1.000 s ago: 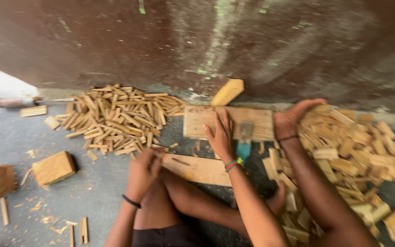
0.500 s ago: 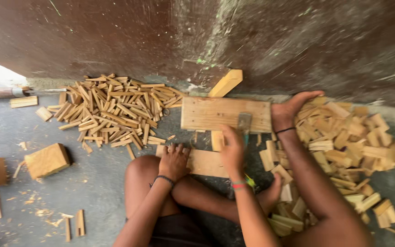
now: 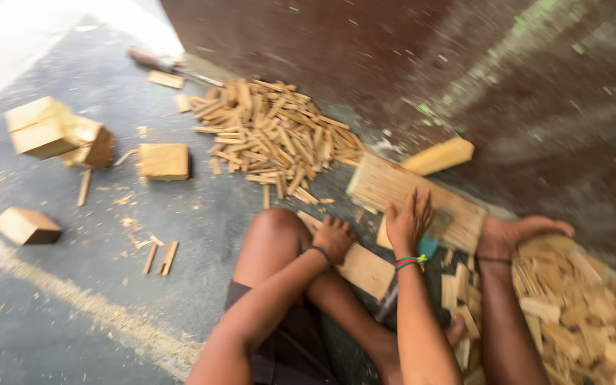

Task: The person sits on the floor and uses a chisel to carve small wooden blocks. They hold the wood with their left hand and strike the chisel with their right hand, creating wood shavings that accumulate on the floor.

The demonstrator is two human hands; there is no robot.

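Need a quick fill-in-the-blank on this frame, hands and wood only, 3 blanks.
1. The left hand rests on a wooden plank lying across the person's ____.
2. The right hand lies flat with its fingers ____.
3. The pile of thin sticks lies on the floor next to the dark ____.

Missing words: leg; spread; wall

The left hand (image 3: 334,239) rests curled, fingers bent, forearm angled across the knee; the right hand (image 3: 409,221) reaches forward, fingers (image 3: 422,203) spread flat.
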